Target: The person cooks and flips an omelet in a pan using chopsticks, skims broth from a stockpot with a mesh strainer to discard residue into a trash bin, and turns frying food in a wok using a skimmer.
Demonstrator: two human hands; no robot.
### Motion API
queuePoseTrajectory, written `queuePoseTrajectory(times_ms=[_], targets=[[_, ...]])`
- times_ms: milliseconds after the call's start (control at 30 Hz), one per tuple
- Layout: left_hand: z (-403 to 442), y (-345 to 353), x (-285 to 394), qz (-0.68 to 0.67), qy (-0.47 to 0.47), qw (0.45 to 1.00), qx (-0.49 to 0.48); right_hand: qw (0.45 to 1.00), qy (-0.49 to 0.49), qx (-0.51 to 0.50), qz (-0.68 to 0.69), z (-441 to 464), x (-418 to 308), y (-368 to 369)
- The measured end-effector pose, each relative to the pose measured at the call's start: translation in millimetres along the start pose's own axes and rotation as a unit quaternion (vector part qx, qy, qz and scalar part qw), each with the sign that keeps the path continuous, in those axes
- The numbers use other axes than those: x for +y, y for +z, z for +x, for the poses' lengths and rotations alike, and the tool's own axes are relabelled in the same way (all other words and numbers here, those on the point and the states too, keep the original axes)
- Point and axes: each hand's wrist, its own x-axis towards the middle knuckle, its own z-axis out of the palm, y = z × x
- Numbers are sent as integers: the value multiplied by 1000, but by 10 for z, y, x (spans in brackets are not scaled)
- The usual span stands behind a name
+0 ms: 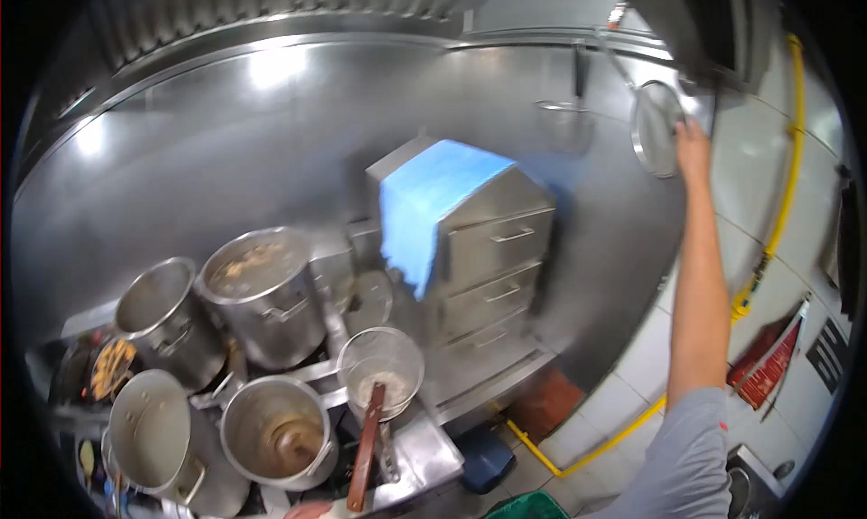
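Observation:
My right arm stretches up to the wall at the upper right, and my right hand (693, 149) has its fingers closed at the rim of a round mesh strainer (654, 132). The strainer is upright, its long handle running up toward the rail. Left of it hangs another round wire-rimmed utensil (562, 106) with a dark handle. At the bottom edge a small patch of my left hand (309, 510) shows beside a steel pot (237, 424) with brown residue inside; its fingers are hidden. Near it, a wooden handle (366, 456) leans on a mesh basket (397, 338).
Tall pots stand on the stove, one pot (302, 325) holding liquid with pieces floating in it. A steel drawer cabinet (492, 248) with a blue cloth (442, 180) stands mid-view. A yellow pipe (775, 212) and red dustpan-like object (766, 365) are on the right.

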Motion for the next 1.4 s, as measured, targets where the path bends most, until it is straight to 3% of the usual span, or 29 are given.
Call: queuePoseTrajectory(times_ms=[67, 133, 200, 267, 333, 400, 467, 533, 600, 667, 733, 800, 833, 867, 933, 967, 1000, 1033, 1067, 1133, 1167, 1200, 1233, 1267, 1333, 1400], targets=[[324, -8, 208, 52, 44, 998, -13, 992, 61, -61, 92, -163, -669, -321], [535, -92, 472, 0, 77, 997, 21, 975, 68, -53, 207, -284, -1097, -381], [705, -203, 653, 57, 155, 984, 60, 970, 87, -63, 216, -399, -1498, -495], [823, -302, 673, 149, 215, 958, 116, 904, -35, -187, 382, -553, -1882, -624], [911, -358, 680, 146, 251, 945, 149, 870, -130, -233, 415, -830, -2411, -1016], [966, -345, 730, 160, 230, 948, 149, 841, -342, -223, 355, -1117, -2923, -1449], [993, -216, 693, 99, 170, 972, 127, 776, -363, -290, 427, -1518, -3501, -1911], [970, -95, 597, 39, 132, 984, 111, 717, -434, -271, 473, -1884, -3902, -2154], [844, -43, 487, -70, 6, 996, 51, 683, -437, -255, 527, -2114, -4241, -2402], [709, 4, 171, -92, 5, 993, 75, 643, -455, -304, 535, -2217, -4408, -2483], [651, -33, 11, -124, 12, 988, 91, 716, -377, -172, 562, -2367, -4676, -2545], [607, -142, -52, -376, -145, 913, 58, 714, -335, -177, 589, -2721, -4694, -2459], [615, -57, -215, -395, -67, 904, 148, 699, -198, -210, 655, -2917, -4792, -2502], [590, -199, -232, -391, -68, 904, 159, 667, -59, -242, 702, -3139, -4890, -2550], [568, -515, -217, -403, -137, 893, 144, 512, -25, -460, 725, -3748, -5035, -2688], [602, -540, -231, -457, -67, 865, 195, 427, -17, -563, 708, -4017, -5150, -2833], [612, -612, -207, -458, -66, 865, 194, 337, 58, -577, 742, -4252, -5338, -3065], [623, -695, -164, -506, -63, 832, 217, 246, 134, -580, 765, -4407, -5499, -3260], [617, -766, -157, -555, -59, 796, 236, 256, 139, -577, 763, -4444, -5584, -3324], [550, -898, -285, -562, -28, 807, 182, 300, 180, -621, 701, -4472, -5738, -3453], [495, -1018, -250, -550, -30, 807, 211, 353, 157, -610, 692, -4490, -5829, -3406], [421, -1164, -246, -539, -32, 807, 239, 367, 164, -605, 688, -4391, -5892, -3385], [308, -1336, -434, -552, -30, 817, 164, 411, 131, -622, 654, -4190, -5989, -3383], [197, -1353, -587, -531, 45, 813, 237, 453, 97, -638, 616, -4004, -6102, -3341], [-302, -1897, -748, -472, -5, 873, 127, 551, 40, -608, 570, -3721, -6361, -3146], [-958, -2098, -1135, -487, -64, 871, -12, 707, -123, -488, 498, -3520, -6716, -2985]])
